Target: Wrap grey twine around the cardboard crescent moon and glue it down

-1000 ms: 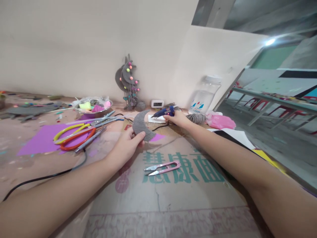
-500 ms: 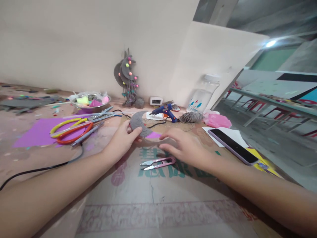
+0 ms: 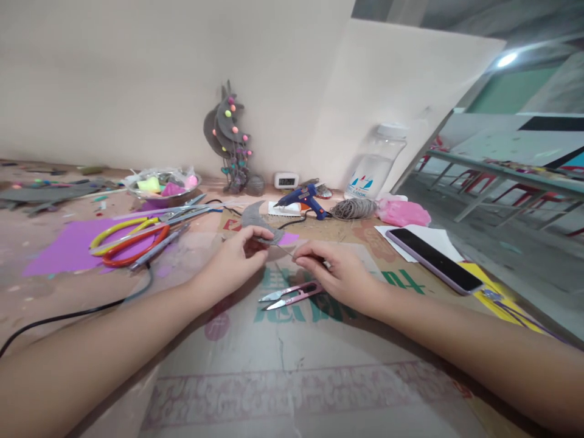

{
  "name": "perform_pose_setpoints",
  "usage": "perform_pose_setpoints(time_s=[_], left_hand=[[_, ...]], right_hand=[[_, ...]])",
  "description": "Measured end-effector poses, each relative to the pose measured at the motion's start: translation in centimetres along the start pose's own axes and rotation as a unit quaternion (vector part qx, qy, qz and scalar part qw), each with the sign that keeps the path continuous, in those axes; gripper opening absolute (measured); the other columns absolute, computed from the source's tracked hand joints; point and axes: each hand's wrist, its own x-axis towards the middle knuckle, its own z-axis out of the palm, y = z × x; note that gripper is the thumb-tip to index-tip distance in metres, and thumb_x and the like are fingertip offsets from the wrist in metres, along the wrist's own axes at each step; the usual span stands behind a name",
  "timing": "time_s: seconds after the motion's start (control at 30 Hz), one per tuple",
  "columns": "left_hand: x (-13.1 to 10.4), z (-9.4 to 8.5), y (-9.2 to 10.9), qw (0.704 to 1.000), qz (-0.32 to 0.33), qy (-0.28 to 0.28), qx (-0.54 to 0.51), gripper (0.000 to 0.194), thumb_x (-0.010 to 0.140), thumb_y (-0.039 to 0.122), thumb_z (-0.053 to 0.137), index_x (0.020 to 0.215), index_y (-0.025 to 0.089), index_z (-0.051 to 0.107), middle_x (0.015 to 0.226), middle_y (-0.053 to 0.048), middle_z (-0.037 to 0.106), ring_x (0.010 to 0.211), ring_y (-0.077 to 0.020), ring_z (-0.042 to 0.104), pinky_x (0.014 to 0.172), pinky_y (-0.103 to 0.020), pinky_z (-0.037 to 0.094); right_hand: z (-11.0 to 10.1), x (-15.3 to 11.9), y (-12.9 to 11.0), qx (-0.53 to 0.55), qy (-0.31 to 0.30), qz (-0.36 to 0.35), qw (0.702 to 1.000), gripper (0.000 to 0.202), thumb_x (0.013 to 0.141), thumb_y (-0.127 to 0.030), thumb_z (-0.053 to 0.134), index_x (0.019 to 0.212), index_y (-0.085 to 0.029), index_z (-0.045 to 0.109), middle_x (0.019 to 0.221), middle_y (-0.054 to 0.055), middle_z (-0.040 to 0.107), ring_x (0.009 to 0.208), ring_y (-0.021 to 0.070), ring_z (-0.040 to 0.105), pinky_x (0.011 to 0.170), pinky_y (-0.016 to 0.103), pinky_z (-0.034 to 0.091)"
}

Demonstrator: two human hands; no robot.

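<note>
A grey yarn-wrapped crescent (image 3: 255, 218) is held near its lower tip by my left hand (image 3: 239, 258), thumb and fingers closed round it. From that tip a thin strand of grey yarn (image 3: 285, 250) runs to my right hand (image 3: 340, 274), whose thumb and fingertips pinch its end. Beyond the left fingertips a small purple piece (image 3: 289, 240) shows at the crescent's edge; I cannot tell whether it is attached. Pink-handled thread snips (image 3: 292, 296) lie on the cardboard between and just below both hands, blades pointing left.
Behind the hands stand a blue glue gun (image 3: 303, 198), a yarn ball (image 3: 353, 209), a small clock (image 3: 286, 180) and a bottle (image 3: 376, 161). Scissors (image 3: 130, 243) lie left, near a bowl (image 3: 159, 196). A phone (image 3: 435, 260) rests at right. A decorated crescent hanging (image 3: 232, 131) leans on the wall.
My left hand has shifted its grip to the crescent's lower tip. My right hand, formerly open with fingers apart, has closed in a pinch on the yarn strand, now stretched between the hands.
</note>
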Motion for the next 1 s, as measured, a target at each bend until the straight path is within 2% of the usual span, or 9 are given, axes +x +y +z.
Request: perform_pose_setpoints(time_s=[0.17,0.3,0.63,0.83,1.0], left_hand=[[-0.5,0.2,0.4,0.998,0.021,-0.009,0.063,0.024,0.073,0.028,0.060,0.093,0.019,0.050,0.088,-0.001,0.056,0.077,-0.0148,0.056,0.069,-0.027,0.044],[-0.7,0.3,0.7,0.996,0.031,-0.007,0.080,0.020,0.073,0.031,0.061,0.085,0.020,0.049,0.082,0.001,0.054,0.073,-0.0138,0.053,0.066,-0.025,0.042],[-0.9,0.2,1.1,0.995,0.038,-0.016,0.093,0.018,0.072,0.031,0.062,0.080,0.020,0.049,0.076,0.002,0.054,0.067,-0.0127,0.052,0.061,-0.024,0.040],[-0.9,0.2,1.6,0.996,0.015,-0.017,0.082,0.017,0.072,0.029,0.062,0.079,0.019,0.049,0.075,0.002,0.054,0.066,-0.0120,0.052,0.061,-0.023,0.040],[-1.1,0.1,1.7,0.997,0.010,0.002,0.080,0.019,0.072,0.031,0.063,0.079,0.020,0.049,0.072,0.004,0.053,0.063,-0.0108,0.050,0.056,-0.021,0.037]], right_hand=[[-0.5,0.0,-0.1,-0.009,0.068,0.004,0.998,0.018,0.087,-0.029,0.049,0.086,-0.019,0.064,0.069,0.000,0.062,0.059,0.0099,0.051,0.056,0.021,0.038],[-0.6,0.0,-0.4,0.000,0.063,0.001,0.998,0.019,0.087,-0.030,0.048,0.087,-0.019,0.065,0.070,0.000,0.063,0.058,0.0096,0.051,0.055,0.020,0.038],[-0.7,-0.1,-1.0,0.007,0.066,0.010,0.998,0.020,0.087,-0.030,0.048,0.086,-0.020,0.065,0.069,-0.001,0.063,0.056,0.0094,0.051,0.054,0.021,0.038],[-0.8,0.1,0.4,0.054,0.092,0.046,0.993,0.020,0.085,-0.033,0.049,0.085,-0.019,0.064,0.075,0.001,0.063,0.063,0.0109,0.054,0.058,0.022,0.041],[-0.7,0.4,1.9,0.074,0.059,0.098,0.991,0.018,0.083,-0.030,0.052,0.080,-0.017,0.063,0.070,0.000,0.061,0.061,0.0099,0.050,0.056,0.021,0.039]])
